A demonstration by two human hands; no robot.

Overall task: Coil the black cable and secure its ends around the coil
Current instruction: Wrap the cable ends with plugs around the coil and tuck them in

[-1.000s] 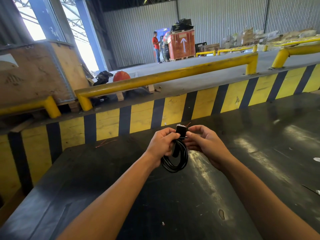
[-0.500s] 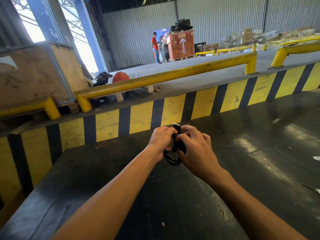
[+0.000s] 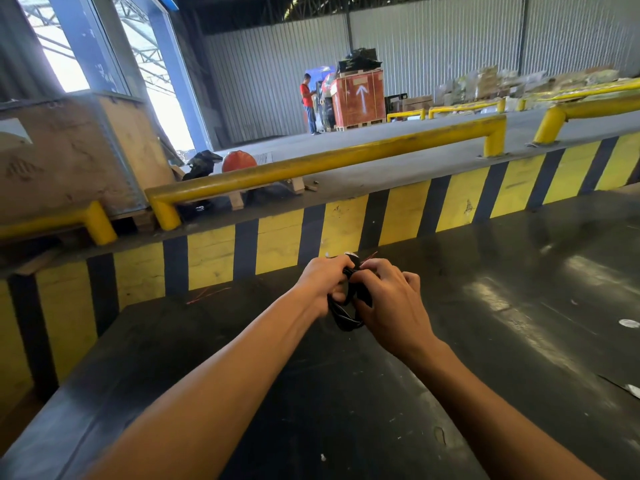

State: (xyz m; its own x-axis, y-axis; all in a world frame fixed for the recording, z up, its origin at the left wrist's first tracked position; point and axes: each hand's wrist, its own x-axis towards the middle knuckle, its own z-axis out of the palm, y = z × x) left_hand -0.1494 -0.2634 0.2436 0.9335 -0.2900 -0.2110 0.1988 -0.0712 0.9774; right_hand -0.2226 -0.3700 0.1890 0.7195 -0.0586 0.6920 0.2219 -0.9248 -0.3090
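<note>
Over the black table (image 3: 519, 341), right around the middle of the view, both hands are bunched up on the black cable (image 3: 346, 318). The left hand (image 3: 320, 289) has its fingers curled tight around the coil from the 9 o'clock side. The right hand (image 3: 391, 306) sits at 3 o'clock, fingers pinching the bundle near its top, where a dark plug end (image 3: 352, 258) just pokes out at 12 o'clock. Only the bottom loop of the coil hangs free at 6 o'clock, above the table and not touching it.

Compared to a second ago, the right hand has rolled over onto the coil and covers most of it, and way less loop is showing. Behind, at 12 o'clock, the yellow and black striped barrier (image 3: 346, 230) looks the same.
</note>
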